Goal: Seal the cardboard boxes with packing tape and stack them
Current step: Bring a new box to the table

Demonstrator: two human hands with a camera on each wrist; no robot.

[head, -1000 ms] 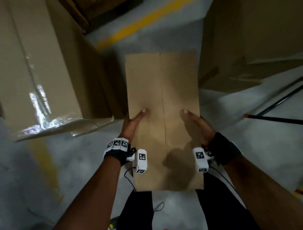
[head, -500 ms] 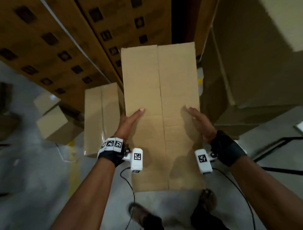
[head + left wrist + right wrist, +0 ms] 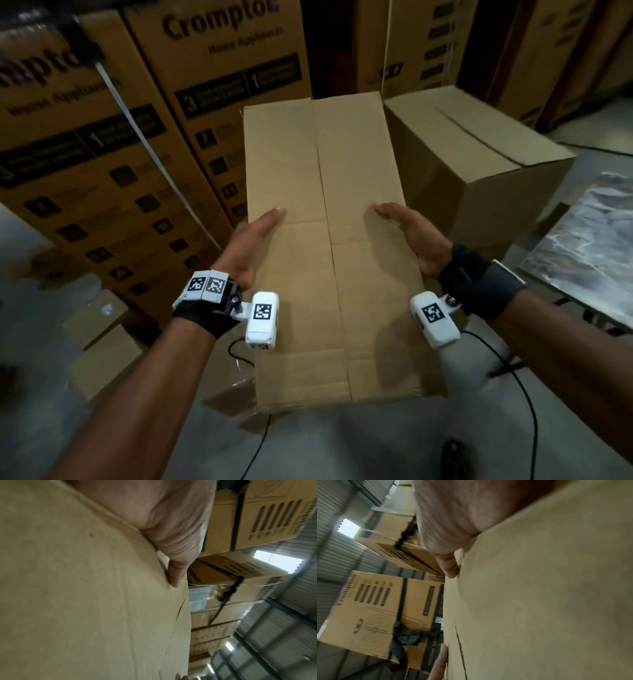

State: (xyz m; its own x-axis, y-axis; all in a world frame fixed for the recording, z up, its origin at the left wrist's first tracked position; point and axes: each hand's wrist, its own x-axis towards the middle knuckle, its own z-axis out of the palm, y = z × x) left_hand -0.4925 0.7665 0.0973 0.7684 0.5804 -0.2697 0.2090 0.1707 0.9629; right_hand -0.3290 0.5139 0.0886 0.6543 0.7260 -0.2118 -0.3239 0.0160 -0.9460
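I hold a long plain cardboard box (image 3: 325, 240) level in front of me, its centre seam running away from me with no tape visible on it. My left hand (image 3: 250, 240) grips its left edge, thumb flat on top and fingers down the side. My right hand (image 3: 411, 233) grips the right edge the same way. In the left wrist view the left hand (image 3: 175, 561) presses the box (image 3: 85, 588) wall. In the right wrist view the right hand (image 3: 450, 534) clasps the box (image 3: 539, 601). The box's underside is hidden.
A second plain box (image 3: 479, 164) stands just right of the carried one. Tall printed cartons (image 3: 137, 137) form a wall ahead and to the left. Small boxes (image 3: 99, 318) lie on the floor at the left. A plastic-wrapped surface (image 3: 589, 240) is at the right, cables (image 3: 524, 411) trail below.
I have carried the box from open floor toward the wall of printed cartons, and the view has swung upward. Both hands keep the same hold on its edges.
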